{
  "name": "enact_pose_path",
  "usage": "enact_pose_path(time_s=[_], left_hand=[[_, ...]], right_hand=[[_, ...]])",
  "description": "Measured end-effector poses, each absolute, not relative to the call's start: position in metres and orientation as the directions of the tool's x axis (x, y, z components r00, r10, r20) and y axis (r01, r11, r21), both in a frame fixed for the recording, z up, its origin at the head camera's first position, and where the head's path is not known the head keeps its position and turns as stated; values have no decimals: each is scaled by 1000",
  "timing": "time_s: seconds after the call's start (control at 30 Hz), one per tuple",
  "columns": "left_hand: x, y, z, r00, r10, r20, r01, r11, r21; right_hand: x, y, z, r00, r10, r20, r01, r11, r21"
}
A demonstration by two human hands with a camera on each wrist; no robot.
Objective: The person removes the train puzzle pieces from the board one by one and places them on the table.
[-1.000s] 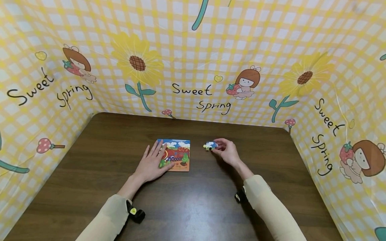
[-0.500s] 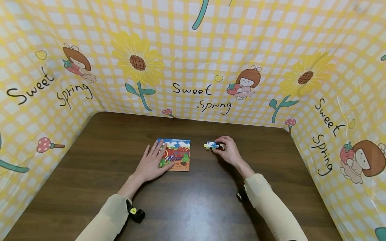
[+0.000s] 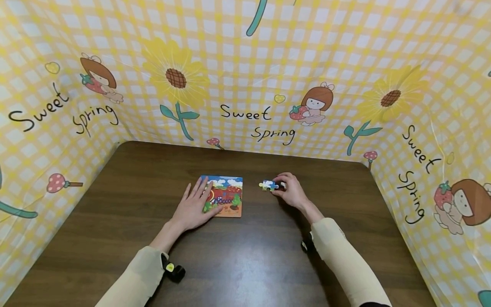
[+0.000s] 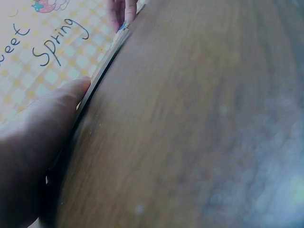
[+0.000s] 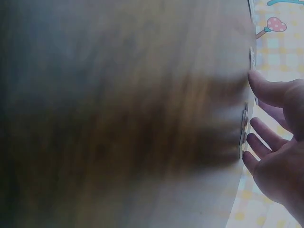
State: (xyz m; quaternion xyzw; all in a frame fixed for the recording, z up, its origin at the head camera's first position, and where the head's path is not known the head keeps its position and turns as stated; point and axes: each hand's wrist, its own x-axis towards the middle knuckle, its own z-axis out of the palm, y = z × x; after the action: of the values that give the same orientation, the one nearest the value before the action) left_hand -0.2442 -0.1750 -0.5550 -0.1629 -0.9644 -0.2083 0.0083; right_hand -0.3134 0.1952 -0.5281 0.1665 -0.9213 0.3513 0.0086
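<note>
My left hand (image 3: 193, 209) lies flat with spread fingers over the left part of a square picture puzzle (image 3: 230, 196) with blue sky, white clouds and an orange ground. To its right my right hand (image 3: 293, 192) pinches a jigsaw piece (image 3: 267, 185), blue and white with a yellow-green knob, between thumb and index finger. A second, darker piece (image 3: 282, 186) shows under the curved fingers. From the right wrist view, the thumb touches the end of one thin piece (image 5: 252, 58). The other fingertips lie close to another piece (image 5: 244, 128).
The brown wooden table (image 3: 153, 170) is enclosed by a yellow checked cloth (image 3: 245, 85) at the back and both sides. A strip of table separates the puzzle from the piece at the right hand. Each wrist wears a black camera (image 3: 174, 273).
My right hand has shifted slightly to the right along the pieces, and the darker piece under its fingers has come into view. My left hand stays on the puzzle.
</note>
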Motion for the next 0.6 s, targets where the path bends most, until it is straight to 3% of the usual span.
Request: enact_pose_path(time_s=[0.6], left_hand=[[-246,-175,-557,-948,312,69,314,866,389]], right_hand=[[-318,199,-527,-943,-319,100,-305,699,-647]])
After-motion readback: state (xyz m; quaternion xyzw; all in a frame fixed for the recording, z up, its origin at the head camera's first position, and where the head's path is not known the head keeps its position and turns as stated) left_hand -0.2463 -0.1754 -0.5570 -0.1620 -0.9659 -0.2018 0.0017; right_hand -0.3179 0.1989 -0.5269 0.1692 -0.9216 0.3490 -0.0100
